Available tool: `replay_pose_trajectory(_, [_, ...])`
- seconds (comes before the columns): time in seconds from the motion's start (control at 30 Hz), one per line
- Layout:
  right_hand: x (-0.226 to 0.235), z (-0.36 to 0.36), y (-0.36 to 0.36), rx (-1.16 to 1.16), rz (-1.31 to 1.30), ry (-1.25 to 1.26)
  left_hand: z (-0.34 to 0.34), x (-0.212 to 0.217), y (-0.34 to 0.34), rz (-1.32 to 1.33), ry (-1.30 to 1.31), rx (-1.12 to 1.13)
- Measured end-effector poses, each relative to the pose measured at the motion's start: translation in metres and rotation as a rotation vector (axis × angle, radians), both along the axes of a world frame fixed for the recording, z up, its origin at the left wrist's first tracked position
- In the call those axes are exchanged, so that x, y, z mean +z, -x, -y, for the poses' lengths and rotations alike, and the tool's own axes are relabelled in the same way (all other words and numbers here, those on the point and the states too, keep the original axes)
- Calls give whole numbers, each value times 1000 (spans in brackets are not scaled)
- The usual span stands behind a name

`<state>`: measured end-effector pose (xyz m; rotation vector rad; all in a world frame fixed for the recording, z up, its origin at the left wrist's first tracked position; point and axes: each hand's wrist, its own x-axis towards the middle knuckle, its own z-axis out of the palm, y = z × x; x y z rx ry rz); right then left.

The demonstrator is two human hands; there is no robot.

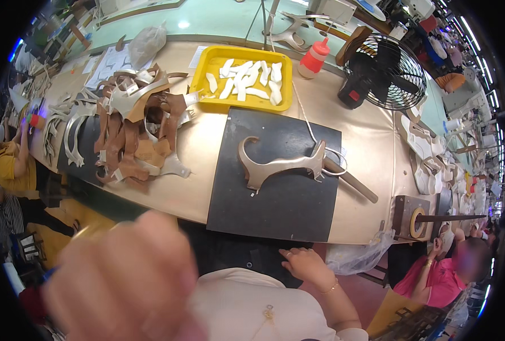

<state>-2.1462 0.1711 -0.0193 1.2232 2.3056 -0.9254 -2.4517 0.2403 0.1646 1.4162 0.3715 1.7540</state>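
One tan leather cut piece (pixel 281 165) lies lengthwise left-to-right on the black mat (pixel 275 199), ahead of the right hand (pixel 305 262), nearer, empty, fingers spread. The blurred left hand (pixel 124 278) looks closed.

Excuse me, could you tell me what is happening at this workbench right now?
A person sits at a tan workbench. Neither hand holds anything: the left hand is raised, blurred, near the camera, and the right hand rests below the bench edge. A tan cut leather piece lies on a black mat, with more stacked in a pile and white pieces in a yellow tray.
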Motion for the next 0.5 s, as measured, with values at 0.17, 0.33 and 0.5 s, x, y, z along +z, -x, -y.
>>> replay_pose_trajectory(0.17, [56, -36, 21, 57, -218, -103, -1, 34, -29, 237, -411, -123])
replay_pose_trajectory(0.33, [83, -63, 32, 111, -311, -161, -1, 47, -34, 239, -553, -214])
replay_pose_trajectory(0.5, [79, -92, 38, -103, -488, -91, -2, 54, -34, 214, -597, -327])
